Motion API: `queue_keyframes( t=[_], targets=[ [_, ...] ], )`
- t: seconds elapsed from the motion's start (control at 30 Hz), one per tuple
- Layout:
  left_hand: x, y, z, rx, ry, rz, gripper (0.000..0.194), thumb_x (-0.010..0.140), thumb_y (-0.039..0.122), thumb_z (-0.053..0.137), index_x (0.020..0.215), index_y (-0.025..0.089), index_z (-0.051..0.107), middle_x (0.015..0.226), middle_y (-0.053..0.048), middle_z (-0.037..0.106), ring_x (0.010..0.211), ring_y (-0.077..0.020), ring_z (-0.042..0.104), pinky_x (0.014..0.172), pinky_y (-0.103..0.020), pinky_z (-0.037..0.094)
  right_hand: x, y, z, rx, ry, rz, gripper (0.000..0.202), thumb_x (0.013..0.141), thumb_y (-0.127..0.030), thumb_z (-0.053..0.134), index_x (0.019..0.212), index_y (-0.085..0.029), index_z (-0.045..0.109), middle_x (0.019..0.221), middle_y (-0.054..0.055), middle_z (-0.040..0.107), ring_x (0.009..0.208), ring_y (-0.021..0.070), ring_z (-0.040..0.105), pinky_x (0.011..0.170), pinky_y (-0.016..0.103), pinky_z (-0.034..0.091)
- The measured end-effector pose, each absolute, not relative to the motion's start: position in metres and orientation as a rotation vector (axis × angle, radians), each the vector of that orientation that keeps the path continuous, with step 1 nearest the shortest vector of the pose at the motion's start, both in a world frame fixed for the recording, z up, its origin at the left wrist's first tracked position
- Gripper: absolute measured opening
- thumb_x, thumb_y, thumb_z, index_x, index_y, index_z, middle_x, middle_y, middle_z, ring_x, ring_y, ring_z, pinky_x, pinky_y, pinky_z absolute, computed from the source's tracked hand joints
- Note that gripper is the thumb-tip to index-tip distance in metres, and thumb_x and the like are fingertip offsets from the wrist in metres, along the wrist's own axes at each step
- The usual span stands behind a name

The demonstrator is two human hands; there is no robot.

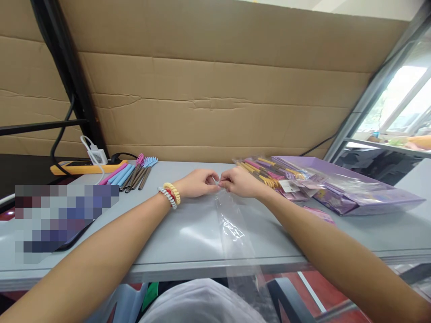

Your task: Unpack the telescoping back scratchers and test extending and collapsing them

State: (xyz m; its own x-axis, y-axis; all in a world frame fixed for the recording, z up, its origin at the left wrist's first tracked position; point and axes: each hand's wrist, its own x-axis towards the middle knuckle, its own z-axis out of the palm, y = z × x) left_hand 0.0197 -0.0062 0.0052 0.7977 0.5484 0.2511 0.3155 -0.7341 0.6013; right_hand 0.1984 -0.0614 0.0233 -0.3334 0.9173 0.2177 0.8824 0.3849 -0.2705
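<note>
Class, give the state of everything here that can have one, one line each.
Long clear plastic sleeve: pinched at top, trailing off the grey table
Left hand: pinching the sleeve
Right hand: pinching the sleeve
White charger: plugged into yellow power strip
Pink and blue claw-headed metal rods: lying loose
Yellow claw-headed rods: in clear packaging
Purple box: partly under clear plastic

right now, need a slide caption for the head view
Left hand and right hand pinch one end of a long clear plastic sleeve over a grey table.
</note>
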Motion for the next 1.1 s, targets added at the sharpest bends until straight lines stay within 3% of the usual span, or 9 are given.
queue_keyframes(
  t=[0.13,0.23,0.33,0.4,0.57,0.7,0.8,0.93,1.1],
  targets=[
    [0.023,-0.007,0.005,2.491,0.743,0.603,0.020,0.079,0.034,0.052,0.080,0.017,0.063,0.074,-0.002,0.066,0.068,-0.0146,0.057,0.061,-0.026,0.043,0.198,-0.062,0.018,-1.542,-2.252,0.207,0.024,0.081,-0.027,0.049,0.061,-0.016,0.055,0.057,0.001,0.059,0.053,0.0099,0.047,0.055,0.024,0.032],
    [0.022,-0.003,0.008,2.481,0.895,0.701,0.014,0.076,0.027,0.053,0.074,0.018,0.063,0.068,-0.001,0.065,0.064,-0.0146,0.057,0.061,-0.026,0.043,0.195,-0.061,0.012,-1.543,-2.126,0.212,0.022,0.083,-0.034,0.049,0.083,-0.015,0.060,0.062,0.002,0.061,0.056,0.0117,0.051,0.058,0.024,0.035],
    [0.018,0.003,0.012,2.417,1.079,0.782,0.011,0.072,0.022,0.052,0.068,0.018,0.062,0.066,-0.002,0.065,0.063,-0.0158,0.057,0.063,-0.028,0.043,0.194,-0.062,0.008,-1.528,-2.062,0.209,0.051,0.080,-0.044,0.053,0.121,-0.013,0.046,0.083,0.007,0.066,0.069,0.0156,0.058,0.063,0.026,0.039],
    [0.014,0.008,0.015,2.360,1.240,0.834,0.012,0.070,0.020,0.051,0.061,0.019,0.059,0.064,-0.003,0.065,0.064,-0.0178,0.057,0.064,-0.029,0.043,0.194,-0.065,0.008,-1.537,-2.111,0.230,0.073,0.074,-0.053,0.059,0.131,-0.015,0.035,0.107,0.012,0.062,0.080,0.0187,0.060,0.067,0.028,0.041],
    [-0.003,0.024,0.018,2.107,1.552,1.006,0.011,0.064,0.022,0.052,0.053,0.021,0.055,0.058,-0.005,0.062,0.073,-0.0243,0.060,0.069,-0.034,0.043,0.195,-0.074,0.012,-1.628,-2.330,0.225,0.088,0.056,-0.056,0.072,0.129,-0.020,0.037,0.127,0.014,0.049,0.098,0.0261,0.056,0.075,0.033,0.043],
    [-0.016,0.041,0.017,1.819,1.560,1.286,0.013,0.063,0.023,0.053,0.049,0.022,0.051,0.048,-0.004,0.056,0.064,-0.0229,0.058,0.063,-0.033,0.043,0.198,-0.075,0.016,-1.786,-2.374,0.216,0.069,0.065,-0.043,0.067,0.126,-0.024,0.042,0.118,0.010,0.052,0.088,0.0220,0.058,0.068,0.030,0.043],
    [-0.019,0.045,0.020,1.516,1.376,1.395,0.011,0.059,0.019,0.053,0.050,0.020,0.048,0.047,-0.003,0.053,0.052,-0.0171,0.053,0.052,-0.029,0.041,0.201,-0.074,0.017,-1.849,-2.427,0.143,0.061,0.070,-0.046,0.061,0.126,-0.025,0.048,0.123,0.010,0.050,0.092,0.0239,0.058,0.070,0.031,0.043],
    [-0.015,0.039,0.027,1.238,1.118,1.454,0.011,0.057,0.011,0.051,0.057,0.019,0.044,0.048,0.001,0.049,0.044,-0.0108,0.047,0.044,-0.023,0.037,0.200,-0.075,0.017,-1.863,-2.409,0.085,0.068,0.076,-0.060,0.051,0.133,-0.023,0.044,0.121,0.014,0.050,0.094,0.0273,0.058,0.073,0.034,0.042],
    [-0.015,0.031,0.034,1.026,0.995,1.567,0.021,0.058,0.005,0.048,0.072,0.019,0.042,0.048,0.006,0.048,0.042,-0.0089,0.047,0.046,-0.021,0.041,0.196,-0.077,0.019,-1.797,-2.379,-0.034,0.085,0.065,-0.062,0.063,0.138,-0.024,0.038,0.112,0.013,0.052,0.089,0.0272,0.057,0.071,0.033,0.042]
  ],
)
